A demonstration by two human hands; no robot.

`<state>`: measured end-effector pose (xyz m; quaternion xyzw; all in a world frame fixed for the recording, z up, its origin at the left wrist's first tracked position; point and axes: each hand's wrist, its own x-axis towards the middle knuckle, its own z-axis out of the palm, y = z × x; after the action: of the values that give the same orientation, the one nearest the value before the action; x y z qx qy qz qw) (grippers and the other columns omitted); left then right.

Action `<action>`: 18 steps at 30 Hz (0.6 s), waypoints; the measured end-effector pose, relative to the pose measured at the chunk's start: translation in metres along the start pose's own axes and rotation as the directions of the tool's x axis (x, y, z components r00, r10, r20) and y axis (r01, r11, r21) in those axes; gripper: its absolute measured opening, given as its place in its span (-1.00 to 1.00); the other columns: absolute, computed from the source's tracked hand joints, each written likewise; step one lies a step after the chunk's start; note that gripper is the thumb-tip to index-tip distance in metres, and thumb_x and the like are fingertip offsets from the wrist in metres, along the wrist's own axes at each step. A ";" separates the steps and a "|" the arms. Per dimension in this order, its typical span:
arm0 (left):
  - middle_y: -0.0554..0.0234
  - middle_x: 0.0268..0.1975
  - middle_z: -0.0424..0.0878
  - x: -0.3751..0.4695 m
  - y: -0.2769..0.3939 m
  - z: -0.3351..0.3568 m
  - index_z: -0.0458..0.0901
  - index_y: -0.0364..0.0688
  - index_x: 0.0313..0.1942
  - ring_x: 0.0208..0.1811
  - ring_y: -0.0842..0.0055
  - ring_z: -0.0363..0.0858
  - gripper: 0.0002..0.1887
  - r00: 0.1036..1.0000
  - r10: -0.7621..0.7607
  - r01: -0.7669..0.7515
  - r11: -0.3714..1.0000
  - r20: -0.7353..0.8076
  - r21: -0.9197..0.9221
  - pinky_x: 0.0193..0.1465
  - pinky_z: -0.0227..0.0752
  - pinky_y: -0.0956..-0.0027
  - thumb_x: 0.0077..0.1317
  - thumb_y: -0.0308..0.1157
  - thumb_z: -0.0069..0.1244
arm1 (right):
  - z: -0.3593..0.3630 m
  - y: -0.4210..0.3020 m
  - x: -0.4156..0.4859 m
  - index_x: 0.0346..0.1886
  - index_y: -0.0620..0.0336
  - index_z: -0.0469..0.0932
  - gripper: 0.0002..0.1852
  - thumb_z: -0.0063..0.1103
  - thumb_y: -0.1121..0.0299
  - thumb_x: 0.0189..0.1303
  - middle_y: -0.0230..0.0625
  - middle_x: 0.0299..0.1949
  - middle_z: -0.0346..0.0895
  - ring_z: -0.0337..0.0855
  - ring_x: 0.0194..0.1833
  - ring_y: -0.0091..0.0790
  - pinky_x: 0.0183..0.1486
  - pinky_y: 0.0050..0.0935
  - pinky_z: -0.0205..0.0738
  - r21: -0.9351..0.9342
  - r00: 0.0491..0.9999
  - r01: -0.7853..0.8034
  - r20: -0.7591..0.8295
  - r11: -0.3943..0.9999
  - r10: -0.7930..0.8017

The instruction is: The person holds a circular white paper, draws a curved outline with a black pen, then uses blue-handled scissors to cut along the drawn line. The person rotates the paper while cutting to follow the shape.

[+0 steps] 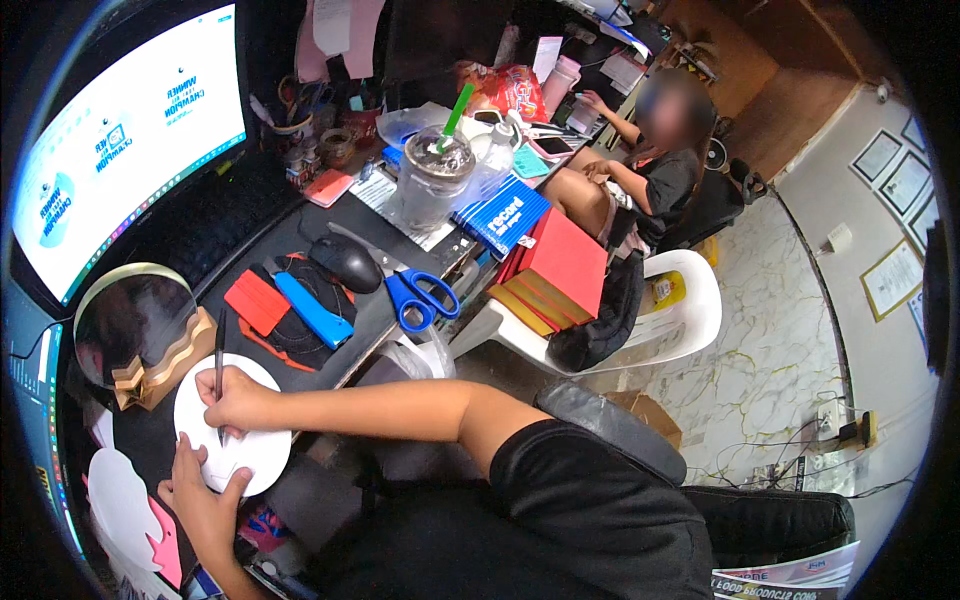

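Observation:
My right hand (241, 403) grips a slim black pen (220, 341), its lower end against a white oval sheet or board (266, 454). A few thin lines show on the white surface near its lower edge. My left hand (201, 491) lies at that edge, thumb and fingers apart, touching the oval. Just beyond the oval stands a round clear plaque with a wavy gold-coloured base (169, 352). Beside it on the dark desk are a red squeegee-like card (256, 301), a blue utility knife (313, 309), a black computer mouse (345, 262) and blue-handled scissors (420, 298).
A monitor (135, 135) stands at the left. A plastic cup with a green straw (433, 180) and a blue record book (502, 217) sit farther along the desk. Red boxes or books (562, 266) rest on a white plastic chair (697, 300). Another person (660, 180) sits beyond.

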<state>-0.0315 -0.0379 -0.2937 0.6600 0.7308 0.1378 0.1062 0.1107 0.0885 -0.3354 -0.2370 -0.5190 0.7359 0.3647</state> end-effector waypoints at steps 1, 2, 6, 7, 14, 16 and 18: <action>-0.04 0.10 0.52 0.000 0.000 0.001 0.22 -0.39 0.29 0.10 0.34 0.51 0.00 1.000 0.007 -0.007 1.000 -0.007 -0.003 0.15 0.00 0.15 -0.13 -0.08 0.30 | -0.001 0.000 0.000 -0.60 0.18 0.22 -0.77 0.07 0.68 -0.22 -0.42 -0.75 0.26 0.37 -0.81 -0.53 -0.81 -0.49 0.15 0.003 1.000 0.001 -0.006 1.000 -0.001; -0.05 0.11 0.52 0.000 -0.001 0.003 0.21 -0.39 0.29 0.11 0.34 0.51 0.01 1.000 0.015 -0.015 1.000 -0.016 -0.009 0.15 -0.01 0.15 -0.14 -0.08 0.30 | -0.001 -0.001 0.000 -0.60 0.18 0.22 -0.76 0.07 0.68 -0.21 -0.42 -0.75 0.26 0.36 -0.81 -0.53 -0.81 -0.50 0.15 0.014 1.000 -0.004 0.010 1.000 0.003; -0.08 0.16 0.47 0.000 -0.003 0.008 0.19 -0.37 0.30 0.12 0.34 0.50 0.04 0.999 -0.016 0.015 0.999 -0.032 -0.032 0.15 -0.01 0.17 -0.15 -0.06 0.31 | -0.002 0.000 -0.001 -0.60 0.18 0.21 -0.76 0.08 0.68 -0.22 -0.40 -0.75 0.28 0.37 -0.80 -0.52 -0.80 -0.49 0.17 -0.017 1.000 -0.011 0.001 1.000 0.011; -0.08 0.17 0.47 0.000 -0.003 0.009 0.19 -0.37 0.30 0.12 0.34 0.50 0.03 0.999 0.012 -0.013 1.000 -0.050 -0.024 0.15 -0.01 0.17 -0.15 -0.07 0.30 | -0.002 0.000 -0.001 -0.60 0.18 0.21 -0.76 0.08 0.68 -0.22 -0.40 -0.75 0.28 0.38 -0.80 -0.52 -0.80 -0.49 0.18 -0.022 1.000 -0.014 -0.003 1.000 0.014; -0.09 0.12 0.51 -0.001 -0.001 0.010 0.17 -0.36 0.31 0.16 0.30 0.46 0.01 0.999 -0.015 0.014 0.999 -0.043 -0.032 0.15 0.00 0.17 -0.11 -0.08 0.29 | -0.002 -0.003 -0.002 -0.61 0.20 0.21 -0.76 0.07 0.68 -0.24 -0.40 -0.75 0.27 0.39 -0.78 -0.51 -0.78 -0.47 0.19 -0.008 1.000 -0.022 0.010 1.000 0.023; -0.10 0.12 0.51 0.000 0.000 0.008 0.16 -0.36 0.32 0.18 0.29 0.44 0.01 1.000 -0.027 0.027 0.999 -0.014 -0.030 0.16 0.00 0.17 -0.09 -0.08 0.28 | -0.002 -0.005 -0.003 -0.61 0.20 0.21 -0.76 0.07 0.68 -0.23 -0.40 -0.74 0.27 0.39 -0.78 -0.52 -0.78 -0.48 0.19 -0.010 1.000 -0.012 0.021 1.000 0.012; -0.11 0.13 0.50 -0.001 0.002 0.008 0.14 -0.37 0.32 0.20 0.27 0.41 0.01 0.999 -0.010 0.009 1.000 -0.030 -0.025 0.16 -0.01 0.16 -0.07 -0.07 0.27 | -0.003 -0.006 -0.003 -0.61 0.19 0.20 -0.76 0.07 0.68 -0.22 -0.40 -0.73 0.28 0.39 -0.79 -0.52 -0.78 -0.48 0.18 -0.014 1.000 0.000 0.023 1.000 0.001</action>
<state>-0.0266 -0.0381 -0.3009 0.6530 0.7337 0.1566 0.1040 0.1159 0.0890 -0.3309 -0.2311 -0.5284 0.7350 0.3566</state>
